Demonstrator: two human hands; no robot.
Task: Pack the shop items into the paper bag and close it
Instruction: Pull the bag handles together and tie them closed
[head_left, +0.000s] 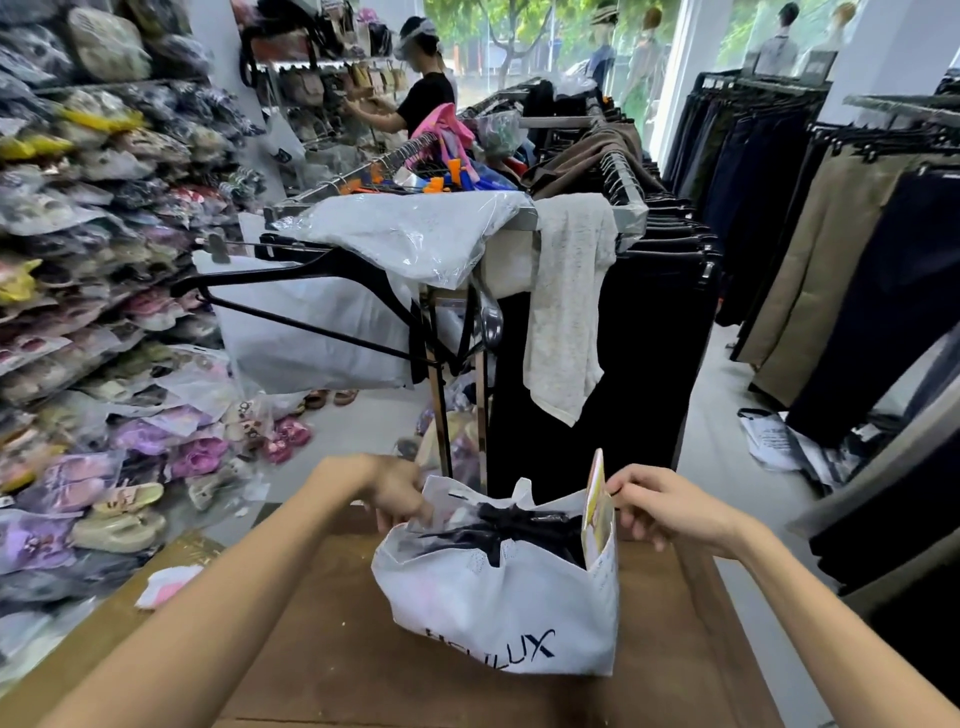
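White paper bag (498, 608), mouth open, on brown counter (322, 634), black item (519, 525) and yellow card (595, 506) inside. Left hand (397, 493) pinches left rim; right hand (662, 506) pinches right rim by the card. Beyond: clothes rack (582, 218) with grey towel (569, 306), black hanger (311, 280); bagged shoes (88, 260) left.

We count one white paper bag (498, 603) on one wooden table (332, 639), two hands, left (397, 493) and right (660, 506), one black hanger (311, 280), and one grey towel (566, 306).
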